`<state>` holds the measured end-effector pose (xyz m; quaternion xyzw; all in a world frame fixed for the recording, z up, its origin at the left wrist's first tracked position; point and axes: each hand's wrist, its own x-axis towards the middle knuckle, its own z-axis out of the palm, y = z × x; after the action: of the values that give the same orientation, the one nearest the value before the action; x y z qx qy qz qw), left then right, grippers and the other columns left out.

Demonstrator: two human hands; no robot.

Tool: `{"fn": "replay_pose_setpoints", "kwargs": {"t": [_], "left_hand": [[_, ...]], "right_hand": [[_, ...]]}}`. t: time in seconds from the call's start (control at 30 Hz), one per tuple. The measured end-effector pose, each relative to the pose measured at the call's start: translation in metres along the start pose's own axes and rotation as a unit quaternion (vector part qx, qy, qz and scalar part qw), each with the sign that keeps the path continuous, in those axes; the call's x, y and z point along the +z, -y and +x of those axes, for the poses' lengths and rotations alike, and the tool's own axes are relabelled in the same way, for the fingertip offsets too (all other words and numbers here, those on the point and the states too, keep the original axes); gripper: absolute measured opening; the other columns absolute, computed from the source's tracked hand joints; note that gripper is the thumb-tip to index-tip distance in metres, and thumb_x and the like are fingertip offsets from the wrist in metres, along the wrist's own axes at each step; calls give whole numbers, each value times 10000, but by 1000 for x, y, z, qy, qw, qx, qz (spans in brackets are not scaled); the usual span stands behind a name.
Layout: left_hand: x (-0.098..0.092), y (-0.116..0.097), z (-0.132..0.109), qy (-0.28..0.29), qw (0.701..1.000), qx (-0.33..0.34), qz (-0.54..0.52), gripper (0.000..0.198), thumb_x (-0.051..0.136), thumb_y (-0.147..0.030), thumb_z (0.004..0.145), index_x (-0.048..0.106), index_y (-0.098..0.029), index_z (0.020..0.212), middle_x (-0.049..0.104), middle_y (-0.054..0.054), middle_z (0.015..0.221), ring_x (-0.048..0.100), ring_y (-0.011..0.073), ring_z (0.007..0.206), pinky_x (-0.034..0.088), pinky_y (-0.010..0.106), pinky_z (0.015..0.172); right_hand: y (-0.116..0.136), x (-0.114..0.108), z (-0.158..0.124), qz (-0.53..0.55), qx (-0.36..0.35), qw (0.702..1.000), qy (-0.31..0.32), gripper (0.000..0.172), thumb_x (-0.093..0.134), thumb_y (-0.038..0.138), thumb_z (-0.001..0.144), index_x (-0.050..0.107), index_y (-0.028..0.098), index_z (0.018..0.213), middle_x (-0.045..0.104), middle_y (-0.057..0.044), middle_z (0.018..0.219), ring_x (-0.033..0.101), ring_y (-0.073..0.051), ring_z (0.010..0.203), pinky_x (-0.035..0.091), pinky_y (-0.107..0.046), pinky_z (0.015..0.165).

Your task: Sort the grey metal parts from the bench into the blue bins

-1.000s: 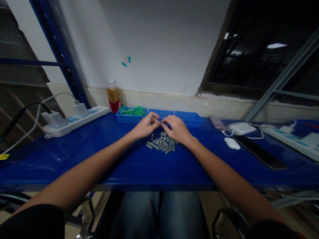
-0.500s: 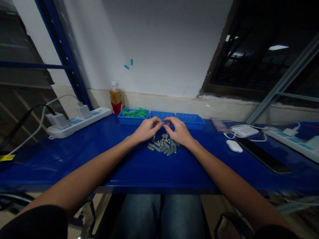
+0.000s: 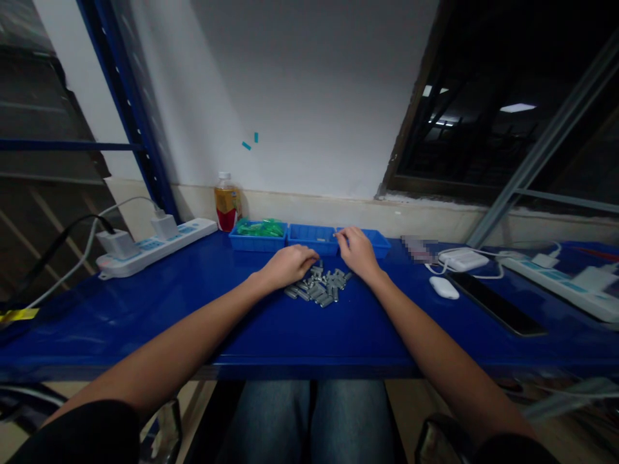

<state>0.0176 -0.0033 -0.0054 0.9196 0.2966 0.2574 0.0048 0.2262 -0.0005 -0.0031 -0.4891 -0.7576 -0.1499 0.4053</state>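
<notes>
A pile of small grey metal cylinders and screw-like pieces (image 3: 322, 291) lies on the blue table. At the pile's far left edge, my left hand (image 3: 289, 265) has its fingertips pinched together; whatever they hold is too small to make out. Farther forward, my right hand (image 3: 358, 254) is raised at the near side of the trays, thumb and forefinger closed at the middle tray's right end. A tiny tip shows at those fingers, its kind unclear. The middle blue tray (image 3: 302, 246) has a small pale piece (image 3: 321, 240) inside. My right hand partly covers the right blue tray (image 3: 382, 245).
Green plastic packets (image 3: 261, 228) fill the left blue tray (image 3: 256, 244), with a drink bottle (image 3: 226, 203) behind it. Power strips (image 3: 140, 254) with cables stand at both sides. A phone (image 3: 498, 306), a white earbud case (image 3: 443, 288) and a white charger (image 3: 463, 259) lie right.
My hands were together above the pile and have parted. The left came down to the pile; the right moved right towards the trays. The pale piece in the middle tray is now visible.
</notes>
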Motion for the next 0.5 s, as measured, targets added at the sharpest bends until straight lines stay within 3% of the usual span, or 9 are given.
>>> {"fn": "replay_pose_setpoints", "kwargs": {"t": [0.1,0.23,0.5], "left_hand": [[-6,-5,5,24,993,62,100,251,435,-196,891,664,-184,993,642,87,885,574,208,863,426,310,779],[-12,-7,7,87,979,132,128,240,479,-182,873,669,-235,1009,628,70,906,554,202,869,408,296,753],[-6,3,2,100,983,113,105,159,504,-204,869,660,-207,902,626,50,847,556,187,844,388,275,737]], "right_hand": [[-27,2,-2,-52,73,996,-21,258,430,308,895,618,160,797,613,-105,835,535,-229,859,396,-337,793],[-48,4,-6,-110,169,979,4,336,419,355,899,659,147,792,631,-134,866,538,-242,866,387,-352,795],[-45,1,-7,-140,203,967,60,374,431,438,896,682,165,849,624,-144,940,541,-260,914,396,-375,775]]}}
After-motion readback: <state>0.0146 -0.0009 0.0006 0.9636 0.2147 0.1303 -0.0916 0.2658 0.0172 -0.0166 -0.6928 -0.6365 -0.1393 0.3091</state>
